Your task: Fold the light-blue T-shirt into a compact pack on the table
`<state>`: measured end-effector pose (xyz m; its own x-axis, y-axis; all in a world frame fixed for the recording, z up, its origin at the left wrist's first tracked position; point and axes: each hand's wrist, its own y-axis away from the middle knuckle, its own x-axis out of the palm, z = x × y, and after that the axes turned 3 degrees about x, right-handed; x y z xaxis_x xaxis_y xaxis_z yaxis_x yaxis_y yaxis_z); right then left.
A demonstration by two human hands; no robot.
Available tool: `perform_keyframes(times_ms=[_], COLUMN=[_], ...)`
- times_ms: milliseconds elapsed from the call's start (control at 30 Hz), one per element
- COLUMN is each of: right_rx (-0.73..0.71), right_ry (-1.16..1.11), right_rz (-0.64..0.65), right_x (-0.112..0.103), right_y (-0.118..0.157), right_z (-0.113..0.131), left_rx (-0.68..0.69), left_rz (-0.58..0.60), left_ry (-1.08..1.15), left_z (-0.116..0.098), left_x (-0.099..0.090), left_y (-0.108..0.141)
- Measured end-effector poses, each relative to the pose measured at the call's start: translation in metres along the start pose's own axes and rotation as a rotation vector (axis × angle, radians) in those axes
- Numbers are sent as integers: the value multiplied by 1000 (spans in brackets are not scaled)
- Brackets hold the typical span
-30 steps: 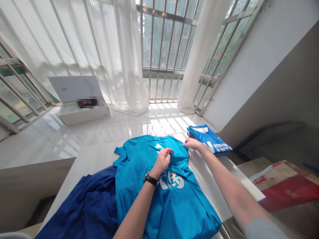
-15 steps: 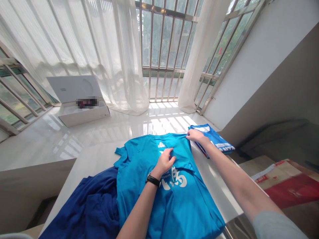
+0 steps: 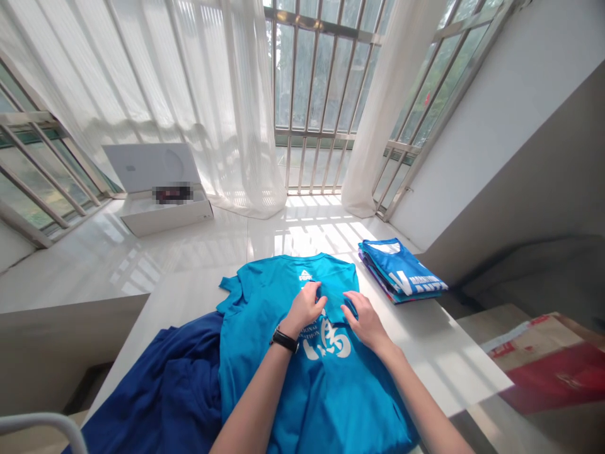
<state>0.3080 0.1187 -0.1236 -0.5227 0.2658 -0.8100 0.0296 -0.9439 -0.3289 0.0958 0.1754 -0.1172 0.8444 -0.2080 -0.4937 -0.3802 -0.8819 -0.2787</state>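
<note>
A turquoise T-shirt [image 3: 265,340] with white print lies spread on the white table, its right side turned inward over the front. My left hand [image 3: 305,309], with a black watch at the wrist, rests on the chest print. Its fingers are bent and its thumb stands apart from them. Close to its right, my right hand [image 3: 366,318] touches the turned-in part with curved, parted fingers. Fabric under both palms is hidden. Dark blue cloth [image 3: 165,391] lies crumpled at the shirt's left, partly beneath it.
A stack of folded shirts [image 3: 401,271] sits at the table's right edge. An open white box [image 3: 165,217] stands on the window ledge at the left. Sheer curtains [image 3: 236,126] hang before barred windows. Lower right is a red and tan bag [image 3: 553,366].
My right hand has left the shirt's right shoulder and come inward and down, beside my left hand. The shirt's right side is now turned in over the chest.
</note>
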Motion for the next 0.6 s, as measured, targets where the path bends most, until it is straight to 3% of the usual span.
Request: perform_keyframes(times_ms=[100, 167, 300, 433, 500, 600], right_rx=[-68, -89, -101, -93, -89, -84], right_ry=[65, 100, 112, 81, 59, 37], right_rz=[29, 33, 29, 15, 3, -4], right_x=[14, 19, 19, 16, 16, 16], right_y=[13, 15, 13, 13, 13, 12], right_z=[4, 5, 5, 6, 7, 7], left_rx=[-38, -86, -218, -527, -681, -764], left_rz=[-14, -49, -121, -42, -9, 39], left_ry=[-34, -124, -341, -660, -719, -687], left_z=[-4, -11, -21, -2, 16, 40], left_x=[-21, -49, -131, -204, -223, -227], left_y=[1, 5, 20, 41, 52, 66])
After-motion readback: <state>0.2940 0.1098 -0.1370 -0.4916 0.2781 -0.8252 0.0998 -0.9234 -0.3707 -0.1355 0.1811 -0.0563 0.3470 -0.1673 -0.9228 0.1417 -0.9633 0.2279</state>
